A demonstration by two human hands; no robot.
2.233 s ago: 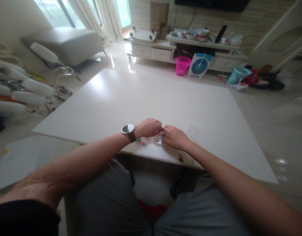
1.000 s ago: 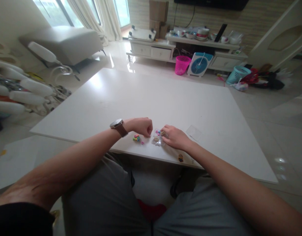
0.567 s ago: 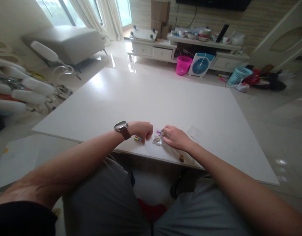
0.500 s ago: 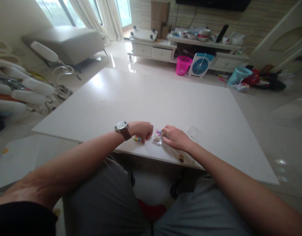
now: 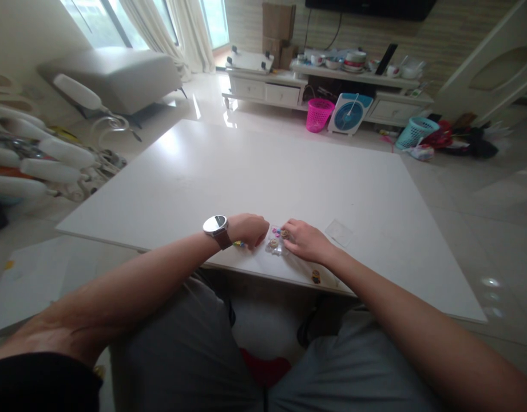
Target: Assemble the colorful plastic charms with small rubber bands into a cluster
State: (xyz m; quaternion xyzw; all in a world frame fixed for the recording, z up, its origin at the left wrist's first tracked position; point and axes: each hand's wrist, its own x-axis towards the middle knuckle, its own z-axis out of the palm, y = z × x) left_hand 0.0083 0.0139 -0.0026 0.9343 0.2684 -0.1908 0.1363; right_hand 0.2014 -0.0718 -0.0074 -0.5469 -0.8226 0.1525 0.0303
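A small clear plastic box (image 5: 273, 250) lies near the table's front edge, with round tan pieces and a pink piece in it. My right hand (image 5: 306, 238) grips its right side, fingers curled over the rim beside a tan piece. Just left of the box is my left hand (image 5: 251, 230), its fingers curled downward and closed. What its fingertips hold, if anything, is hidden. Small colourful pieces (image 5: 239, 244) show partly beneath that hand. Nearer the edge, below my right hand, lies a small yellow and dark figure (image 5: 316, 277).
A clear flat lid (image 5: 339, 233) lies right of my right hand on the white table (image 5: 263, 166). The table's front edge runs close to my legs. Beyond it stand a pink basket (image 5: 319, 115), a blue fan (image 5: 348, 114) and a white cabinet (image 5: 284, 93).
My left hand has shifted slightly to the right, toward the box, and its wrist has turned a little. My right hand and the box stay where they were.
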